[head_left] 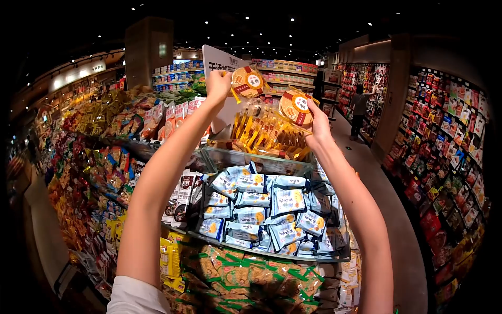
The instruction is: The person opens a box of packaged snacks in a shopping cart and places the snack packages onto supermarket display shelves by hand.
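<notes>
Both arms reach forward over a snack display. My left hand pinches the left edge of a round packaged snack, in clear wrap with a brown and orange label and yellow ends. On the other side, my right hand grips a second round packaged snack of the same look by its right edge. The two packs are held up apart from each other. Under them, a clear bin holds rows of similar yellow-edged packs. A white sign stands behind my left hand.
In front, a lower bin is filled with light-blue packets. Green-edged packs lie below it. Colourful snacks heap up at left. To the right runs an aisle floor, with a person standing by hanging packets.
</notes>
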`<state>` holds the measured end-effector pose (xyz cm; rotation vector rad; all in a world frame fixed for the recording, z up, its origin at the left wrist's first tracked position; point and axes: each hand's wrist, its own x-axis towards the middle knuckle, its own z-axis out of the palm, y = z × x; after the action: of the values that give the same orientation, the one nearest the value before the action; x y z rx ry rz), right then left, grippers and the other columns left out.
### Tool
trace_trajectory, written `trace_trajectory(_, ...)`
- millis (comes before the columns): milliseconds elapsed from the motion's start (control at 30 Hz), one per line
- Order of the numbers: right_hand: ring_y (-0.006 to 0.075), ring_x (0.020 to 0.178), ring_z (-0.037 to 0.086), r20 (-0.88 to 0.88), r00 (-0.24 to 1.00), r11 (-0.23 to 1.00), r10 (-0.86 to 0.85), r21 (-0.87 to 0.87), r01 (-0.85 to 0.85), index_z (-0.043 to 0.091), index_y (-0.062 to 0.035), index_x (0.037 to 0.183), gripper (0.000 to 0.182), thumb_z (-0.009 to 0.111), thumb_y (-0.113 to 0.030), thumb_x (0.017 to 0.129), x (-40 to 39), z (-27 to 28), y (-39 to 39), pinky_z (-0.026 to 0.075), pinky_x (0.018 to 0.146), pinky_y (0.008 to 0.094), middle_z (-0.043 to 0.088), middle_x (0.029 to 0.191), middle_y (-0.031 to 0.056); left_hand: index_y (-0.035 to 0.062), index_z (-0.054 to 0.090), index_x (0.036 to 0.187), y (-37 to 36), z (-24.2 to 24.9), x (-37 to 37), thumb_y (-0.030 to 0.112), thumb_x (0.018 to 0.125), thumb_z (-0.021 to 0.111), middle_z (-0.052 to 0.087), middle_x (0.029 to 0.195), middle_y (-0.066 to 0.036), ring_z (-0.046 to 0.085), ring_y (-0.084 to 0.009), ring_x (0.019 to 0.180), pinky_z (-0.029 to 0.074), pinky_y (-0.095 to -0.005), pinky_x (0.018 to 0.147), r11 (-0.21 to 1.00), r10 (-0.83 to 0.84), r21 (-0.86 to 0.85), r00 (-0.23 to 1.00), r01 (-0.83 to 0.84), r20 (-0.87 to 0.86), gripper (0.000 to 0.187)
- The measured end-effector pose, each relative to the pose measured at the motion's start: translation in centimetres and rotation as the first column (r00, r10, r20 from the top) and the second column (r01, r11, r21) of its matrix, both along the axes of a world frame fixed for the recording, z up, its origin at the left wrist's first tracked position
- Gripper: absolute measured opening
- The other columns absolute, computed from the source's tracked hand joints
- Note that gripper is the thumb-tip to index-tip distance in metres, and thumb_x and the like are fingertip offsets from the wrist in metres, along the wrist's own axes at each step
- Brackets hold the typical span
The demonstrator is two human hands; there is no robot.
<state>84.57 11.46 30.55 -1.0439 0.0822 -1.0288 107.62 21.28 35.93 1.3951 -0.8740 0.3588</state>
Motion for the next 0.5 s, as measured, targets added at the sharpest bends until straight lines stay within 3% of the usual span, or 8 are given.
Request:
trace_trajectory(67, 0.0217, 0.090, 0.058, 0.123, 0.990, 0.990, 0.065, 0.113, -0.079, 0.047, 0.0002, 0.107, 0.031, 0.048, -0.023, 0.086, 1.0, 0.4, 1.2, 0.048, 0.079, 0.0358, 0.056, 0.103, 0.0117, -0.0044, 0.055, 0.096, 1.7, -0.8, -4.4, 0.014, 0.086, 0.047, 0.058, 0.079, -0.009, 0.060, -0.0143, 0.067, 0.053, -0.0278, 0.051, 0.986, -0.165, -0.012, 0.973, 0.165, -0.160, 0.022)
trace_trajectory(133, 0.0246, 0.094, 0.056, 0.161, 0.987, 0.977, 0.023, 0.207, -0.056, 0.045, -0.0015, 0.111, 0.033, 0.044, -0.025, 0.088, 1.8, 0.9, 3.0, 0.046, 0.082, 0.0402, 0.054, 0.107, 0.0128, -0.0031, 0.053, 0.099, 2.2, -2.3, -7.4, 0.014, 0.087, 0.044, 0.057, 0.080, -0.009, 0.059, -0.0130, 0.067, 0.052, -0.0259, 0.052, 0.974, -0.224, -0.060, 0.950, 0.216, -0.216, 0.022)
trace_trajectory(233, 0.0275, 0.099, 0.053, 0.188, 0.981, 0.976, 0.038, 0.205, -0.077, 0.045, -0.0038, 0.113, 0.036, 0.036, -0.030, 0.090, 3.5, 0.3, 3.0, 0.043, 0.086, 0.0435, 0.053, 0.111, 0.0145, -0.0032, 0.054, 0.095, 1.8, -5.0, -10.2, 0.015, 0.088, 0.044, 0.057, 0.084, -0.008, 0.058, -0.0134, 0.066, 0.051, -0.0239, 0.052, 0.917, -0.343, -0.266, 0.928, 0.297, -0.148, 0.023)
trace_trajectory(300, 0.0237, 0.099, 0.053, 0.160, 0.968, 0.965, 0.192, 0.148, -0.216, 0.046, -0.0056, 0.112, 0.040, 0.033, -0.036, 0.090, 3.2, 0.0, 4.1, 0.043, 0.085, 0.0414, 0.053, 0.111, 0.0099, -0.0023, 0.055, 0.094, 1.3, -6.7, -11.7, 0.014, 0.087, 0.046, 0.059, 0.079, -0.010, 0.058, -0.0170, 0.067, 0.049, -0.0276, 0.055, 0.910, -0.245, -0.355, 0.969, 0.215, -0.042, 0.020)
trace_trajectory(333, 0.0235, 0.100, 0.052, 0.098, 0.967, 0.962, 0.234, 0.123, -0.245, 0.046, -0.0073, 0.114, 0.041, 0.030, -0.037, 0.091, 3.3, -0.4, 3.0, 0.043, 0.085, 0.0395, 0.053, 0.112, 0.0095, -0.0022, 0.054, 0.091, 2.9, -6.8, -13.6, 0.013, 0.085, 0.046, 0.058, 0.075, -0.015, 0.057, -0.0201, 0.067, 0.046, -0.0323, 0.060, 0.956, -0.085, -0.285, 0.996, 0.071, -0.037, 0.018)
trace_trajectory(400, 0.0220, 0.096, 0.054, -0.017, 0.977, 0.976, 0.212, 0.059, -0.211, 0.046, -0.0087, 0.117, 0.041, 0.032, -0.037, 0.091, 3.2, -0.5, 2.6, 0.044, 0.083, 0.0359, 0.055, 0.109, 0.0081, -0.0010, 0.050, 0.084, 2.2, -7.8, -14.9, 0.012, 0.084, 0.046, 0.053, 0.069, -0.018, 0.052, -0.0286, 0.063, 0.041, -0.0374, 0.059, 0.876, -0.071, -0.481, 0.993, 0.016, -0.095, 0.014)
trace_trajectory(433, 0.0214, 0.096, 0.055, -0.079, 0.972, 0.975, 0.221, 0.034, -0.219, 0.045, -0.0085, 0.118, 0.041, 0.033, -0.036, 0.090, 3.1, -0.7, 1.8, 0.045, 0.083, 0.0349, 0.055, 0.109, 0.0076, -0.0003, 0.048, 0.085, 2.5, -7.7, -15.2, 0.012, 0.084, 0.046, 0.053, 0.069, -0.019, 0.052, -0.0308, 0.063, 0.040, -0.0382, 0.059, 0.863, -0.283, -0.483, 0.933, 0.147, -0.221, 0.013)
trace_trajectory(500, 0.0206, 0.097, 0.054, -0.073, 0.967, 0.970, 0.243, 0.005, -0.243, 0.047, -0.0075, 0.117, 0.035, 0.039, -0.029, 0.090, 3.5, -1.0, -0.6, 0.045, 0.083, 0.0346, 0.054, 0.112, 0.0078, 0.0004, 0.045, 0.082, 2.0, -7.8, -14.9, 0.018, 0.086, 0.046, 0.053, 0.069, -0.019, 0.052, -0.0310, 0.063, 0.040, -0.0382, 0.058, 0.848, -0.309, -0.513, 0.911, 0.133, -0.274, 0.018)
